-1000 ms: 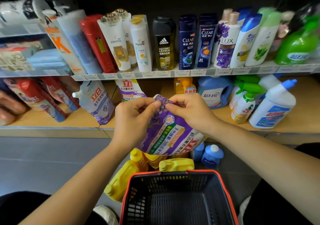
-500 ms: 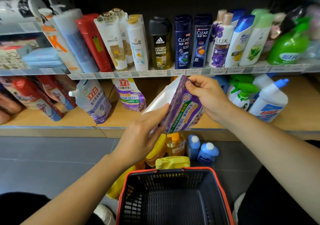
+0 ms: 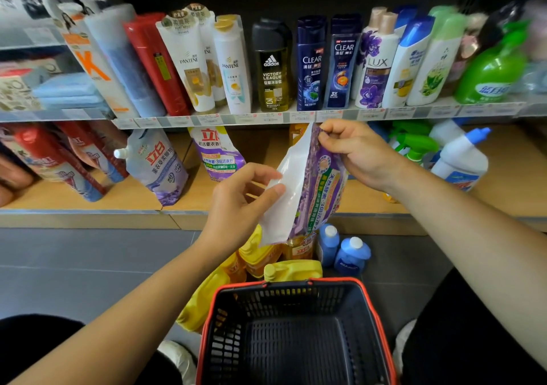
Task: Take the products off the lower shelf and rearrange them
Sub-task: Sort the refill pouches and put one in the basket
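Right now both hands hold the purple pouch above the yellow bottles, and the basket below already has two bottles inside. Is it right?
Not quite. The head view shows the basket is empty. The rest holds: left hand and right hand hold the purple pouch above the yellow bottles.

A shop aisle for toiletries and household cleaners: an upper shelf [image 3: 266, 118] edged with a strip of price tags [image 3: 207, 119] carries branded shampoo and body-wash bottles [image 3: 310, 64] lined up facing outward. Below, a wooden lower shelf [image 3: 88, 201] holds laundry refill pouches [image 3: 157, 165] and spray cleaners [image 3: 414, 144]. A red-rimmed shopping basket [image 3: 296, 284] sits on the grey tiled floor [image 3: 88, 266], with yellow detergent jugs [image 3: 293, 270] and blue bottles [image 3: 350, 254] standing beside it.
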Motion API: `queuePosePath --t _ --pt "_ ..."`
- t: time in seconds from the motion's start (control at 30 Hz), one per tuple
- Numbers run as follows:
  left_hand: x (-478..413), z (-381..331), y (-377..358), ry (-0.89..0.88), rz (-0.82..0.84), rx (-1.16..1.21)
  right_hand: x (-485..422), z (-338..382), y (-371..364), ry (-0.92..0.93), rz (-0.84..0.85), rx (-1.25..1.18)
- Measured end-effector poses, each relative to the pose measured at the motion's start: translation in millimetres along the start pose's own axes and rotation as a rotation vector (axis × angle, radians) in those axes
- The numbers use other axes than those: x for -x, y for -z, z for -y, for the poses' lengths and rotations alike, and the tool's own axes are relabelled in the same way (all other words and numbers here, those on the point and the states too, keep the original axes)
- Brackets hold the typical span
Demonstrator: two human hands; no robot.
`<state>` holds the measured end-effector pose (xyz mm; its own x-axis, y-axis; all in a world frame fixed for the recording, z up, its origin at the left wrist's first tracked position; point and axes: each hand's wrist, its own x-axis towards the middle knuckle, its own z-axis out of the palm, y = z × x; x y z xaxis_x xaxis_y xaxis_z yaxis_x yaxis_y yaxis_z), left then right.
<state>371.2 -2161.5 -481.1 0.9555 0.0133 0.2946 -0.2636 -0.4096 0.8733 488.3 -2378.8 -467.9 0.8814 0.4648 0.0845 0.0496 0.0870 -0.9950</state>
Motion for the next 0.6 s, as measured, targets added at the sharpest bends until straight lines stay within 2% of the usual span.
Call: queuePosePath --t 0.13,0.37,0.47,0.6 --pt "3.3 -1.1 -1.2 0.016 0.041 -0.001 0.9 -4.2 -4.5 -0.009 0.059 0.074" --pt "15.5 -2.2 5.1 -0.079 0.338 -0.075 -0.9 -2.6 -10.5 -0.016 0.001 0.025" --pt "20.3 0.7 1.5 -0.101 0.343 -0.185 -1.4 -1.8 -11.2 -0.002 -0.027 0.058" --pt "25.1 4.3 -4.3 -0.085 0.261 -0.269 -1.4 -1.5 -9.9 0.0 -0.056 0.095"
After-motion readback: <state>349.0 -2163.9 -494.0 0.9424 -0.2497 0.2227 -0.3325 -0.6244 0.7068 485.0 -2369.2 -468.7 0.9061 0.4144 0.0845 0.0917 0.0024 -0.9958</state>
